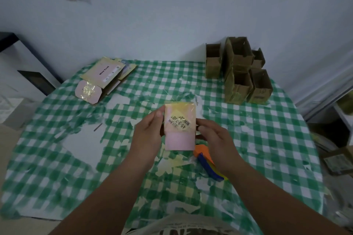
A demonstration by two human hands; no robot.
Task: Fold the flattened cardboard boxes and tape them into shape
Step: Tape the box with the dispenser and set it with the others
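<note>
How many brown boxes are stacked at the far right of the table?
5 visible: top left, top middle, small one at the far right, bottom middle, bottom right. More may be hidden behind.

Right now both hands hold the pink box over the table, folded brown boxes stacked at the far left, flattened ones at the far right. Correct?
Sides are swapped. In the head view the folded brown boxes stand at the far right of the table, and the flattened ones lie at the far left. The rest holds: left hand and right hand both hold the pink box over the table.
</note>
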